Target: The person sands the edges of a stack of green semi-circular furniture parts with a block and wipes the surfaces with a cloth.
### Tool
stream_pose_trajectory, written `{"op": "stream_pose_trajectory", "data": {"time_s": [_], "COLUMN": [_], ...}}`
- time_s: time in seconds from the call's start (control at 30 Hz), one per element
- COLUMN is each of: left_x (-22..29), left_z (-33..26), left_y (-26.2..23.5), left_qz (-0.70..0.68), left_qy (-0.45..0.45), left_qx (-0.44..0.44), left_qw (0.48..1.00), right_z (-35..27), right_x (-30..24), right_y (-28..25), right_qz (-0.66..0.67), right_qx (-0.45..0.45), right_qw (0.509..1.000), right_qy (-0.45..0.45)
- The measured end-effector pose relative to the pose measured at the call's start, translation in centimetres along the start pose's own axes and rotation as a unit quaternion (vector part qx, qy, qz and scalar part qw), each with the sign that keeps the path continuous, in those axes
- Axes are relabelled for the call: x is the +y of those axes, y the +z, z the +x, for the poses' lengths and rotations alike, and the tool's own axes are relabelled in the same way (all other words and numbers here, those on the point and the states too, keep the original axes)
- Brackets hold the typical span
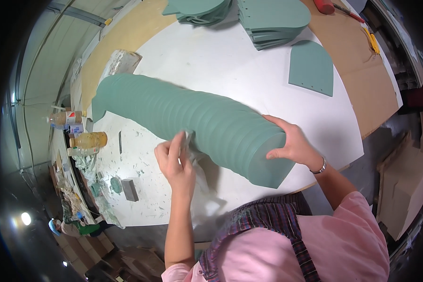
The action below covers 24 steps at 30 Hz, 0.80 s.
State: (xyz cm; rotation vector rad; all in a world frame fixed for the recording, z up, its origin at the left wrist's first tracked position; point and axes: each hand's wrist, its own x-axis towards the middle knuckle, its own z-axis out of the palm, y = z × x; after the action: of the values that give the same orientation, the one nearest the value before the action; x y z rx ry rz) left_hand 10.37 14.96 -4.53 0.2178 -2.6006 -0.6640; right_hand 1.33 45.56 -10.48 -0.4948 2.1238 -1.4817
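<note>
A long row of overlapping green sheet pieces with rounded edges lies aslant across the white table, fanned like shingles from far left to near right. My right hand grips its near right end, thumb on the flat face of the front piece and fingers over the far edge. Along the near side of the row, my left hand pinches a thin whitish cloth, which hangs below the fingers. The cloth's upper part is at or very close to the row; whether it touches cannot be told.
Stacked green pieces and a single green panel lie at the back. A yellow-handled tool and a red cylinder are far right. Bottles line the left edge, near a grey block. A cardboard box stands right.
</note>
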Motion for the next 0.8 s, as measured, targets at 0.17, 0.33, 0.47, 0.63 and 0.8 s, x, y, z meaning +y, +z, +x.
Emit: {"op": "stream_pose_trajectory", "data": {"time_s": [0.17,0.33,0.47,0.63,0.8], "left_x": [0.2,-2.5,-2.6,-1.5,-0.2], "left_z": [-0.8,0.9,0.4,2.2,3.3], "left_y": [0.3,0.4,-0.4,0.3,0.2], "left_qz": [-0.021,0.020,-0.013,0.003,-0.008], "left_qy": [-0.002,0.000,-0.004,0.042,0.097], "left_qx": [0.017,0.069,0.069,0.057,0.009], "left_qw": [1.000,0.997,0.998,0.998,0.995], "right_z": [-0.3,-0.1,0.0,0.1,0.2], "right_x": [0.2,0.3,0.5,0.8,0.6], "right_y": [-0.4,0.1,0.0,0.1,0.4], "right_qz": [0.016,0.040,0.023,0.059,0.057], "right_qx": [0.000,0.008,0.002,0.006,0.005], "right_qw": [1.000,0.999,1.000,0.998,0.998], "right_qy": [0.013,-0.008,-0.010,-0.037,-0.023]}}
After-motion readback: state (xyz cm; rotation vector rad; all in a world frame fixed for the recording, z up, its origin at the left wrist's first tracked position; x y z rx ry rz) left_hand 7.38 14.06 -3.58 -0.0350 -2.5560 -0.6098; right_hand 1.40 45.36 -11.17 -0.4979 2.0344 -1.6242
